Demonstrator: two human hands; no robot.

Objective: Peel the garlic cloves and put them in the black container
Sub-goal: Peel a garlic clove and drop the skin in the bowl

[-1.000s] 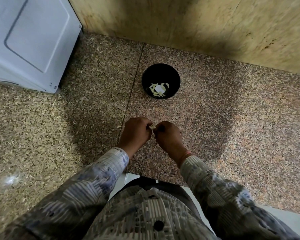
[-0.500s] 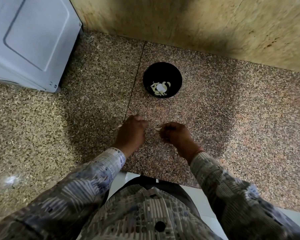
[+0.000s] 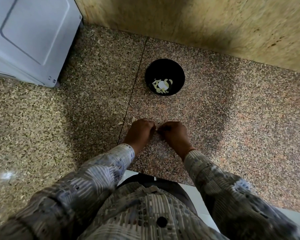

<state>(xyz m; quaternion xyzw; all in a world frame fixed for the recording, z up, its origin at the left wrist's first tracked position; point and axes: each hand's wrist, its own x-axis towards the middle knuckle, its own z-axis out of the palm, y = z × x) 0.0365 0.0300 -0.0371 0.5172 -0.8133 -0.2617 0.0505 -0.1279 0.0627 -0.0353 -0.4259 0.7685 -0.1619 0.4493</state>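
My left grip and right grip met knuckle to knuckle low over the speckled tabletop. Both were curled in and pinching one garlic clove, of which only a pale sliver showed between the two. The black container stood at twelve o'clock from them, well apart, with peeled cloves lying pale on its bottom. Scraps of skin lay on the tabletop at eleven o'clock, just beside the left grip. A white appliance sat far off at ten o'clock, near the wall.
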